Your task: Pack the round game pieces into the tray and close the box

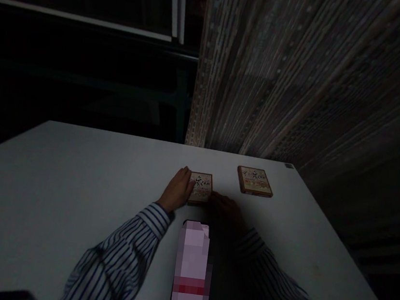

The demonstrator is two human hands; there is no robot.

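Note:
A thin square box (201, 189) with a cream top, dark brush-style writing and a brown border lies flat on the white table. My left hand (179, 189) grips its left side, with the thumb near the top face. On the opposite side, my right hand (228, 209) is in deep shadow, its fingertips at the lower right edge of the box. The finger detail there is hard to make out. Between my forearms lies a phone (191, 265) with a lit, pixelated screen.
A second, similar square box (255, 181) lies to the right on the white table (110, 168). A patterned string curtain (253, 69) hangs behind the far edge. A small dark square (289, 166) marks the far right corner. The surroundings are dark.

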